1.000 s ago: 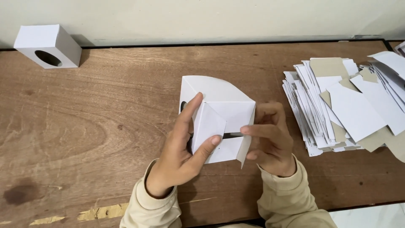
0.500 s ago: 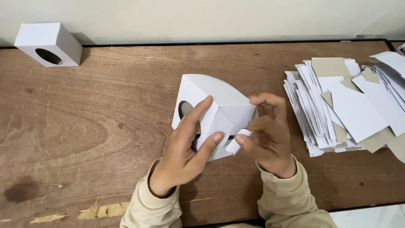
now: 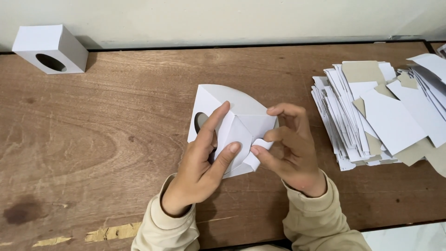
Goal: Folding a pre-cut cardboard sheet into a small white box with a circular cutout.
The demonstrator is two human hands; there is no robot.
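A white cardboard box blank (image 3: pixel 234 116), partly folded, with a round hole in one side, is held above the middle of the wooden table (image 3: pixel 116 116). My left hand (image 3: pixel 204 162) grips its left side, thumb and forefinger pressed on a folded panel. My right hand (image 3: pixel 288 148) pinches a small flap at the blank's lower right edge between thumb and fingers. Both wrists wear beige sleeves.
A finished white cube box with a round hole (image 3: pixel 49 49) stands at the back left by the wall. A loose stack of flat white and brown blanks (image 3: pixel 381 111) covers the right side. The table's front edge shows chipped yellow patches (image 3: pixel 111 231).
The blank has been turned so its round hole now faces left. My right hand has shifted from holding its lower edge to pinching and bending a small flap.
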